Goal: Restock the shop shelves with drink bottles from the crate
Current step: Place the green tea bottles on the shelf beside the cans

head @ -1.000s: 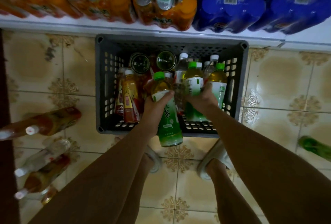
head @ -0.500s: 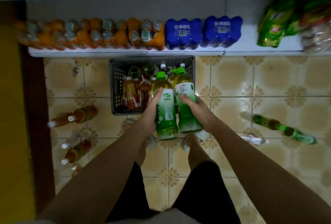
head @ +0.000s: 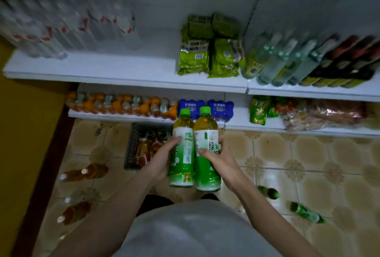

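I hold two green tea bottles upright, side by side, in front of my chest. My left hand (head: 161, 160) grips the left green tea bottle (head: 182, 133), and my right hand (head: 221, 161) grips the right green tea bottle (head: 205, 131). Both have green caps and green-and-white labels. Below them on the floor stands the dark grey crate (head: 131, 147) with several bottles inside, partly hidden by my left hand. The white middle shelf (head: 123, 71) has bare room between water bottles and green packets.
Brown tea bottles (head: 86, 172) lie on the tiled floor at left; green bottles (head: 304, 213) lie at right. The bottom shelf holds orange drink packs (head: 123, 105), blue packs (head: 220, 108) and snack bags (head: 259, 110). Green packets (head: 209, 57) and clear and dark bottles (head: 298, 63) fill the middle shelf's right.
I have stood up from the crate. Both hands have lifted the two green tea bottles out of it and up to shelf height, and the upper shelves have come into view.
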A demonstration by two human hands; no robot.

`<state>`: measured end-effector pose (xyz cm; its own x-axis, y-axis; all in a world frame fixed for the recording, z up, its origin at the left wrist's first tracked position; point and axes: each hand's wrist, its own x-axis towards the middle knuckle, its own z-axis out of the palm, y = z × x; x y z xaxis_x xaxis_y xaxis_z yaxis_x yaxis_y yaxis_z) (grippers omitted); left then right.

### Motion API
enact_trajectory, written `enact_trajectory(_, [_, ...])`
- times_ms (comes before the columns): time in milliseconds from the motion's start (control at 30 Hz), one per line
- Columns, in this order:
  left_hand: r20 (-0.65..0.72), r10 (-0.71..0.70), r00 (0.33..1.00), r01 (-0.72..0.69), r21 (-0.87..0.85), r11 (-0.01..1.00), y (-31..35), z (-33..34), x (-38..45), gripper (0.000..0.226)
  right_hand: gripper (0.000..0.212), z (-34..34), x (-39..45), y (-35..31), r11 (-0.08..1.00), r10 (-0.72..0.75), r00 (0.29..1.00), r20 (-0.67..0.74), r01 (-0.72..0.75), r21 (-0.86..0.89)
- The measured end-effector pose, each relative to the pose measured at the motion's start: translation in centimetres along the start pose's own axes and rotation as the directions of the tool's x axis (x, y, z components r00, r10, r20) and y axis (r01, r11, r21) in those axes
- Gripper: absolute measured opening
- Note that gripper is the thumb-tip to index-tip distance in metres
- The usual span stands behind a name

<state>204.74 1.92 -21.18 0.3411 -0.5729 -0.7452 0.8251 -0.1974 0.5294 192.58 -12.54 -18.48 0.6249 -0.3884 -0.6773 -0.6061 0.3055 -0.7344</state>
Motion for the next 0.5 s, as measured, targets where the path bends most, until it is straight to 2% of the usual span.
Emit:
enact_trajectory(133, [0.083, 0.125, 0.989, -0.13, 0.057, 0.99, 1.8, 3.1, -1.9, 0.057, 0.061, -0.2, -2.2, -2.3, 0.992, -0.097, 0.99, -0.105, 0.104, 0.072])
enact_trajectory(233, [0.124, 0.171, 0.978, -0.182, 0.09, 0.979, 3.6, 4.1, -3.4, 0.043, 0.058, 0.6, -3.8, -3.3, 0.978, -0.147, 0.971, -0.19, 0.171, 0.116])
enact_trajectory(333, [0.224, 0.186, 0.957, -0.221, 0.144, 0.965, 5.0, 4.6, -4.4, 0.058, 0.055, 1.2, -5.5, -3.8, 0.959, -0.182, 0.949, -0.258, 0.229, 0.166])
enact_trajectory(500, [0.312, 0.168, 0.935, -0.243, 0.217, 0.946, 6.8, 6.3, -5.7, 0.065, 0.034, 1.9, -7.9, -4.2, 0.902, -0.208, 0.904, -0.375, 0.325, 0.283])
